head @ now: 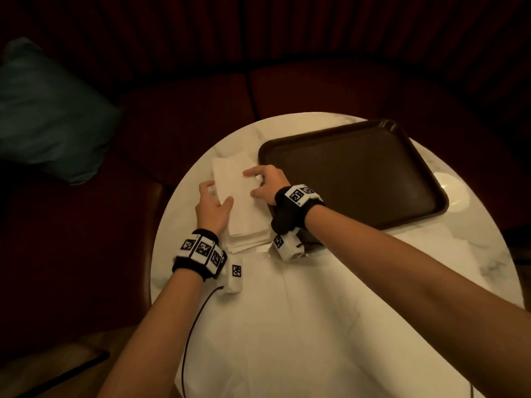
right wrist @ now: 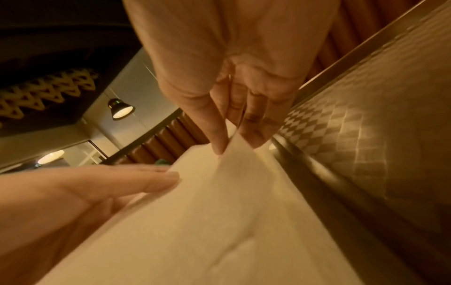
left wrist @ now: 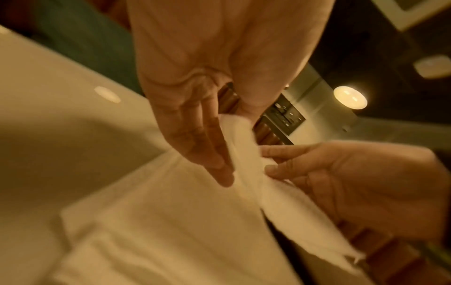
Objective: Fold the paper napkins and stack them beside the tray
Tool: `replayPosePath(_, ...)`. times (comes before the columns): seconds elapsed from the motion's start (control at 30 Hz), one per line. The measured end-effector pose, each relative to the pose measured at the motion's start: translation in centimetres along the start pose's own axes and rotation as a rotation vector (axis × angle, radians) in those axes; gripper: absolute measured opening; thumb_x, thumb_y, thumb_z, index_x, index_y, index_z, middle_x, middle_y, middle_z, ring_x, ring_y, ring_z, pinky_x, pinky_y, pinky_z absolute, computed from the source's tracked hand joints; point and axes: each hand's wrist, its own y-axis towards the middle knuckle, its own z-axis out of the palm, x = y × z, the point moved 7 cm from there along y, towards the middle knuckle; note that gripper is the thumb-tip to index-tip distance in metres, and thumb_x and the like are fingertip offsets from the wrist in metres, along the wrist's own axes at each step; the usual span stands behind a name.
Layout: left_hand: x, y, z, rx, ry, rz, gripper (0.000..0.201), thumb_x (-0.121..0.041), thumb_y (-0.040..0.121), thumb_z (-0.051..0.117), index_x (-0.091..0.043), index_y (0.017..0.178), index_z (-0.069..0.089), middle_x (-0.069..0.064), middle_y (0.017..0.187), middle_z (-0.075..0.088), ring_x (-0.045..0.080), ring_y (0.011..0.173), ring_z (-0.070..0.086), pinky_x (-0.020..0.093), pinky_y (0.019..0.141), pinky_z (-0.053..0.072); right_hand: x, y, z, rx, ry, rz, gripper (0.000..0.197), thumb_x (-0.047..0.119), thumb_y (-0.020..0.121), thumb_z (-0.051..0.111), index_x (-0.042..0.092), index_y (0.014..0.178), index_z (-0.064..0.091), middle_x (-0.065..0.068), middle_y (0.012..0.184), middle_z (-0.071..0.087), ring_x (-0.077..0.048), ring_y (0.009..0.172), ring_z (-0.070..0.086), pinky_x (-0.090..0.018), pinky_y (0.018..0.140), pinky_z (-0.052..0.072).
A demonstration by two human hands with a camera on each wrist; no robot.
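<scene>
A stack of folded white napkins [head: 247,234] lies on the round marble table [head: 184,225], just left of the brown tray [head: 359,173]. Both hands are on the top napkin [head: 238,182]. My left hand [head: 214,196] holds its left edge, thumb on top and fingers along the side. My right hand [head: 258,182] pinches its right edge beside the tray rim. In the left wrist view the napkin [left wrist: 246,158] rises between my left hand [left wrist: 229,146] and the right hand [left wrist: 273,162]. The right wrist view has my right hand [right wrist: 231,142] pinching a raised corner of the napkin [right wrist: 219,212].
A flat white sheet [head: 301,326] with crease lines covers the near part of the table. A dark cable [head: 195,326] runs off the front edge. A dark red bench curves round the table, with a blue-green cushion [head: 48,110] at the left. The tray holds nothing.
</scene>
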Motion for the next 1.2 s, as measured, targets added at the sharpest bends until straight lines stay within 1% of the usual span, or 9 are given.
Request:
replayPosePath(0.13, 0.3, 0.2, 0.8, 0.082, 0.378, 0.131, 0.047, -0.016, 0.09, 0.058, -0.035, 0.131, 0.044, 0.006, 0.07, 0.06, 0.022, 0.065, 0.06, 0.033, 0.072, 0.054, -1.8, 1.3, 1.3, 0.039, -0.139, 0.057, 0.052, 0.003, 0.079, 0.071, 0.022, 0.127, 0.06, -0.01, 0.136, 0.049, -0.029, 0.118, 0.054, -0.037, 0.1, 0.047)
replayPosePath(0.27, 0.2, 0.1, 1.4, 0.118, 0.698, 0.133, 0.041, -0.026, 0.092, 0.055, -0.034, 0.132, 0.049, 0.018, 0.107, 0.065, 0.036, 0.095, 0.063, 0.043, 0.083, 0.054, -0.4, 0.4, 0.7, 0.085, -0.349, -0.047, 0.062, 0.014, 0.079, 0.076, 0.016, 0.136, 0.053, -0.012, 0.139, 0.04, -0.031, 0.127, 0.045, -0.036, 0.107, 0.04)
replayPosePath(0.37, -0.9, -0.9, 1.0, 0.087, 0.827, 0.145, 0.047, -0.03, 0.095, 0.051, -0.033, 0.142, 0.041, 0.021, 0.116, 0.06, 0.039, 0.106, 0.056, 0.046, 0.087, 0.051, 1.1, -3.0, -4.3, -0.016, -0.274, -0.155, 0.057, 0.018, 0.079, 0.077, 0.016, 0.133, 0.056, -0.013, 0.128, 0.043, -0.028, 0.108, 0.053, -0.033, 0.099, 0.044)
replayPosePath(0.47, -3.1, -3.8, 0.9, 0.013, 0.936, 0.207, 0.052, -0.035, 0.095, 0.052, -0.032, 0.144, 0.035, 0.022, 0.123, 0.046, 0.04, 0.114, 0.043, 0.049, 0.088, 0.044, -0.4, -9.6, -11.9, -0.185, -0.237, -0.217, 0.046, 0.022, 0.078, 0.077, 0.021, 0.122, 0.063, -0.005, 0.111, 0.05, -0.011, 0.079, 0.052, -0.012, 0.075, 0.044)
replayPosePath(0.57, -5.7, -9.2, 2.2, -0.017, 0.815, 0.347, 0.043, -0.031, 0.093, 0.057, -0.023, 0.134, 0.047, 0.017, 0.116, 0.048, 0.036, 0.11, 0.045, 0.047, 0.086, 0.044, -4.8, -17.6, -17.9, -0.204, -0.264, -0.148, 0.031, 0.026, 0.079, 0.077, 0.026, 0.109, 0.068, 0.002, 0.096, 0.06, -0.002, 0.068, 0.051, -0.006, 0.062, 0.04)
replayPosePath(0.7, -6.0, -17.7, 9.0, 0.27, 0.509, 0.436, 0.013, -0.019, 0.088, 0.065, -0.015, 0.099, 0.07, 0.004, 0.091, 0.066, 0.019, 0.081, 0.06, 0.033, 0.077, 0.05, -12.4, -26.9, -22.1, -0.027, -0.379, 0.052, 0.021, 0.031, 0.081, 0.075, 0.031, 0.101, 0.067, 0.006, 0.086, 0.069, -0.006, 0.068, 0.061, -0.012, 0.063, 0.043)
replayPosePath(0.9, -0.6, -25.8, 20.8, 0.544, 0.68, 0.408, 0.035, -0.029, 0.092, 0.06, -0.015, 0.124, 0.058, 0.002, 0.118, 0.057, 0.02, 0.108, 0.055, 0.033, 0.093, 0.045, -23.2, -35.0, -20.2, 0.133, -0.418, 0.271, 0.03, 0.035, 0.079, 0.076, 0.029, 0.106, 0.066, 0.007, 0.094, 0.064, -0.008, 0.075, 0.058, -0.013, 0.062, 0.042)
replayPosePath(1.1, -1.3, -25.0, 25.3, 0.402, 0.96, 0.463, 0.058, -0.036, 0.095, 0.054, -0.013, 0.144, 0.034, 0.009, 0.141, 0.039, 0.029, 0.126, 0.038, 0.043, 0.099, 0.041, -28.7, -36.0, -16.5, 0.01, -0.434, 0.241, 0.043, 0.046, 0.08, 0.071, 0.028, 0.117, 0.059, 0.006, 0.112, 0.052, -0.014, 0.097, 0.054, -0.029, 0.082, 0.046)
replayPosePath(1.2, -1.4, -23.6, 26.5, 0.401, 0.955, 0.375, 0.054, -0.04, 0.095, 0.054, -0.012, 0.14, 0.04, 0.011, 0.138, 0.042, 0.031, 0.125, 0.038, 0.045, 0.098, 0.04, -29.4, -36.1, -15.7, -0.06, -0.398, 0.215, 0.04, 0.044, 0.081, 0.069, 0.027, 0.115, 0.059, 0.007, 0.111, 0.05, -0.015, 0.1, 0.055, -0.03, 0.081, 0.047)
